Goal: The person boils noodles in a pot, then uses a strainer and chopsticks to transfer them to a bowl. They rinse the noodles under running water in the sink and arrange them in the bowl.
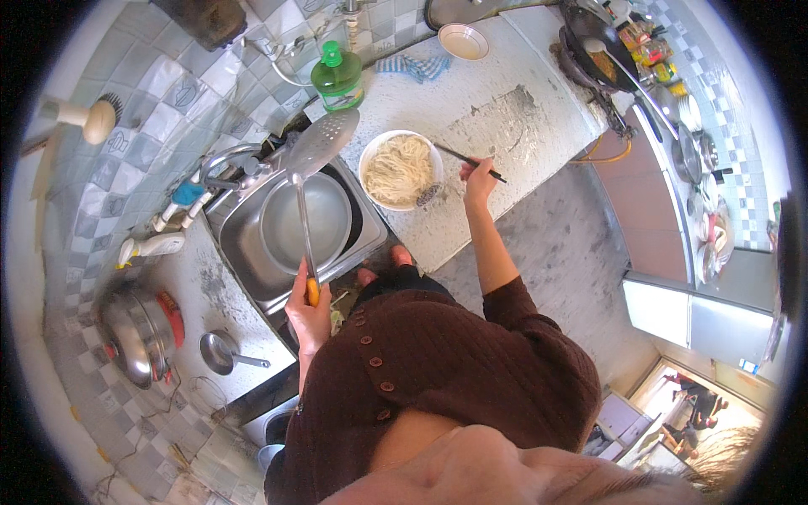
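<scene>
My left hand (309,310) grips the yellow-ended handle of a large perforated metal skimmer (325,140). The skimmer reaches over the sink, its round head near the green bottle. My right hand (478,179) holds dark chopsticks (464,158), their tips near the rim of a white bowl (437,165). Pale noodles (400,169) fill the bowl, which stands on the worn white counter (442,233) right of the sink. Beneath the skimmer's handle, a metal basin (287,218) sits in the stainless steel sink (237,243).
A green pump bottle (338,79), a blue checked cloth (413,67) and a shallow bowl (464,41) stand or lie along the counter's back. A wok (571,53) is at the upper right. A small saucepan (218,352) and a lidded metal pot (136,334) are at the left.
</scene>
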Available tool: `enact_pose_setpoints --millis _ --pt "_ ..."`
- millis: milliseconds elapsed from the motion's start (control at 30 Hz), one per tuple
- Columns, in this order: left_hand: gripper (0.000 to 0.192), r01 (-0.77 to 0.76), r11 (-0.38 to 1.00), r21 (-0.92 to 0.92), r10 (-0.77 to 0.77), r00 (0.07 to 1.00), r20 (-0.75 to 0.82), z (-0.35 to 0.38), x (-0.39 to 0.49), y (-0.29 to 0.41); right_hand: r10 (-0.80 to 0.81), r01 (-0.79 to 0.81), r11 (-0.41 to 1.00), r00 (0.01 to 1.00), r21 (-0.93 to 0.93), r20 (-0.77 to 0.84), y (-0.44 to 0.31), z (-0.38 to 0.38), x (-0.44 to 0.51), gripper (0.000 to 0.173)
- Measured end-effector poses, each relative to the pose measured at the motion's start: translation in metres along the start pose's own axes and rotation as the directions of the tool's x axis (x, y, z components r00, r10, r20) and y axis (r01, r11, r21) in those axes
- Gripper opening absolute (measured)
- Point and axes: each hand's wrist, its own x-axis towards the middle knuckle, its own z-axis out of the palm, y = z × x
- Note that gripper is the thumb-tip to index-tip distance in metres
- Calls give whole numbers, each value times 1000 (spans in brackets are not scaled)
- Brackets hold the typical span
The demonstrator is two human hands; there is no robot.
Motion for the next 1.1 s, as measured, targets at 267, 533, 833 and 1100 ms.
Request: enact_pose_setpoints --millis 267,533,833,1100 --pt "59 62 997 -50 -62 998 18 3 -2 5 -217 373 894 845 -247 489 -30 10 -74 25" --pt "54 154 985 83 -157 987 25 -45 -32 -28 -400 749 614 567 -248 720 -80 -12 -95 29" --pt "54 422 902 86 -415 906 -86 -50 -25 -138 -49 620 763 339 -184 939 20 97 -183 26" --pt "52 459 693 -556 -554 833 -2 -55 -41 -129 510 94 761 526 -642 681 25 151 -201 35"
